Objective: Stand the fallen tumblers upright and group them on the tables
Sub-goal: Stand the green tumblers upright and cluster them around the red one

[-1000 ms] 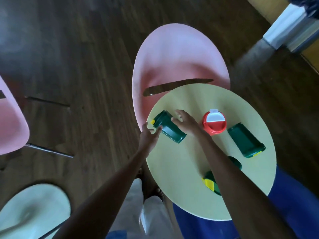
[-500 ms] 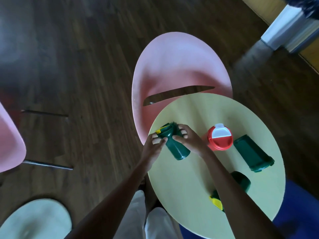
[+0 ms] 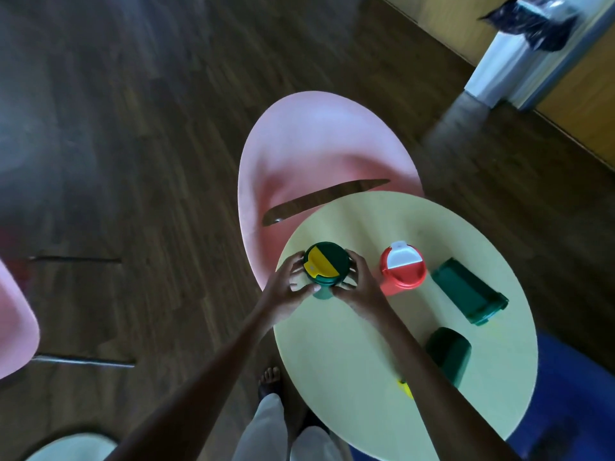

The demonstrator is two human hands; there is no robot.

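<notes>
A green tumbler (image 3: 326, 265) with a yellow flap on its lid stands upright near the left edge of the round pale-yellow table (image 3: 349, 354). My left hand (image 3: 286, 289) and my right hand (image 3: 357, 287) clasp its body from either side. A red tumbler (image 3: 403, 269) with a white flap stands upright just right of it. A second green tumbler (image 3: 469, 292) lies on its side at the right. A third green tumbler (image 3: 449, 356) lies on its side nearer me, its yellow lid end partly hidden behind my right forearm.
A pink chair (image 3: 319, 154) sits tucked against the table's far side. Another pink chair (image 3: 13, 327) shows at the left edge, a pale round seat (image 3: 66, 449) at bottom left, something blue (image 3: 572, 387) under the table's right side. Dark wood floor surrounds everything.
The green tumbler in my hands went from lying tilted on its side to standing upright, lid up. Both hands stayed on it. The camera view shifted slightly.
</notes>
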